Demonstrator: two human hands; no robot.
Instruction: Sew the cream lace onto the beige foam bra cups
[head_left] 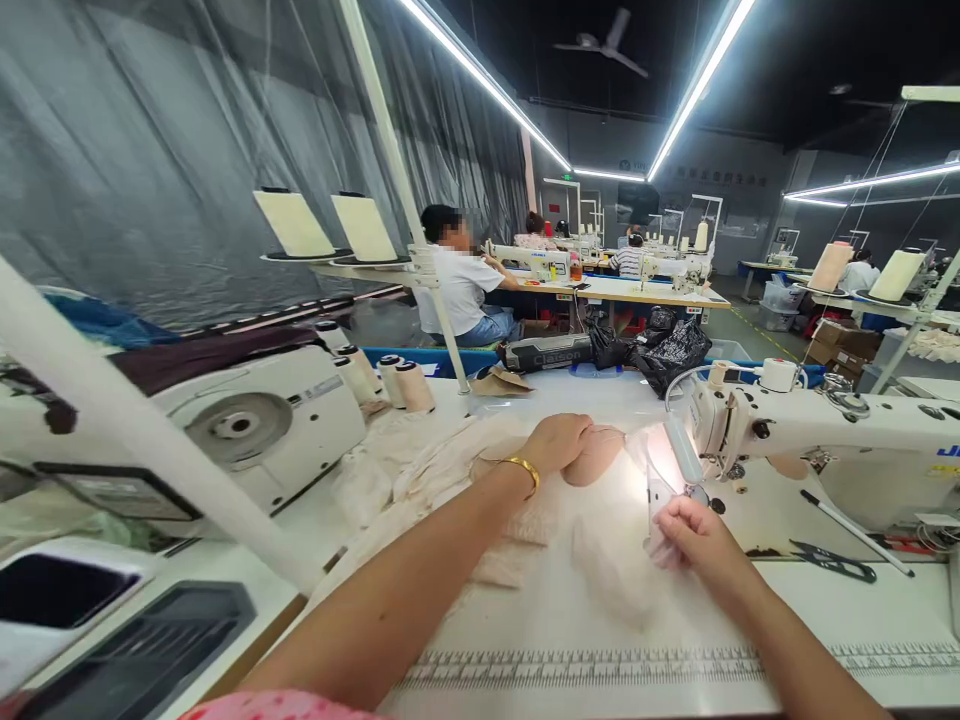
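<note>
My left hand [559, 445], with a gold bracelet at the wrist, is closed on the edge of a rounded beige fabric piece [596, 460] that lies on the white sewing table. My right hand [697, 535] pinches thin, pale sheer fabric [660, 548] just in front of the lit needle area of the white sewing machine [750, 425]. Its fingertips are pressed together. A small lamp [684, 450] shines on the fabric there. More cream fabric [420, 460] lies bunched to the left, partly behind my left forearm.
Thread snips [832, 560] and a white pen [855, 532] lie right of my right hand. A ruler strip [585, 668] runs along the front edge. Thread cones [412, 387] and a second machine [270, 425] stand left, near a slanted white pole [150, 420]. A co-worker [461, 285] sits beyond.
</note>
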